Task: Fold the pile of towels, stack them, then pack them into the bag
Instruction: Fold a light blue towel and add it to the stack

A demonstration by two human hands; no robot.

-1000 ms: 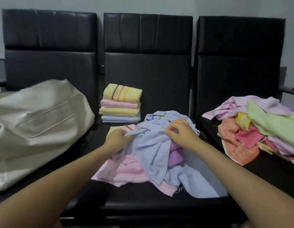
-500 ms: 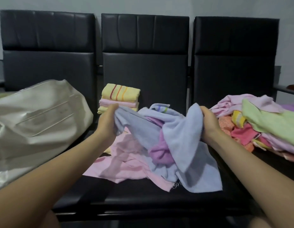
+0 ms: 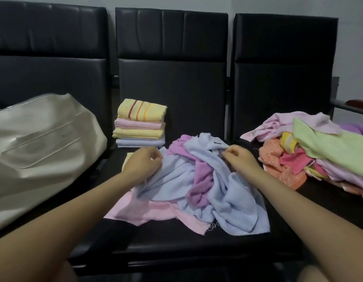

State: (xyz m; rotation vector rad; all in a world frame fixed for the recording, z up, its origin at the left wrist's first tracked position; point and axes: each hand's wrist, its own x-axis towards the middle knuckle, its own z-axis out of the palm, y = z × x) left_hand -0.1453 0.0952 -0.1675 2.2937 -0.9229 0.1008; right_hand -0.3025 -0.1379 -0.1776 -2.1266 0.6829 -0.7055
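Observation:
A crumpled light blue towel [image 3: 227, 192] lies on the middle seat, tangled with a purple towel [image 3: 203, 180] and spread over a pink towel [image 3: 148, 210]. My left hand [image 3: 143, 164] pinches the blue towel's left edge with curled fingers. My right hand [image 3: 239, 157] pinches its upper right part. A neat stack of folded towels [image 3: 141, 127], yellow striped on top, stands at the back of the same seat. The cream bag [image 3: 40, 143] lies on the left seat. A pile of unfolded towels [image 3: 318, 147] fills the right seat.
The three black padded seats [image 3: 172, 247] form one row with tall backrests. A yellow cloth corner [image 3: 127, 157] peeks out beside my left hand. An armrest [image 3: 351, 104] juts out at the far right.
The blue towel, held up and stretched between my hands half a second ago, is back down on the seat. Both hands have dropped and come closer together.

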